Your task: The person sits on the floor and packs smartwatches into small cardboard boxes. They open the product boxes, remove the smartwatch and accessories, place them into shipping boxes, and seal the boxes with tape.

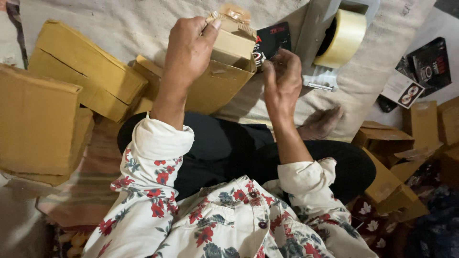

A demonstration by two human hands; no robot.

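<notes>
My left hand (189, 50) grips the top flap of a small brown cardboard box (224, 79) that I hold up over my lap, its upper flaps open and crumpled tape on its top edge. My right hand (282, 79) is at the box's right side, fingers curled by the open flap, next to a small black printed packet (273, 40) that shows behind the box. Whether the right hand grips the packet or the flap cannot be told. I sit cross-legged in dark trousers and a white floral shirt.
A tape dispenser with a clear tape roll (342, 38) lies ahead on the pale cloth. Several brown cardboard boxes (79, 71) are stacked at left, and folded ones (387, 162) lie at right. Black printed packets (425, 67) lie at the far right. A bare foot (320, 122) rests on the cloth.
</notes>
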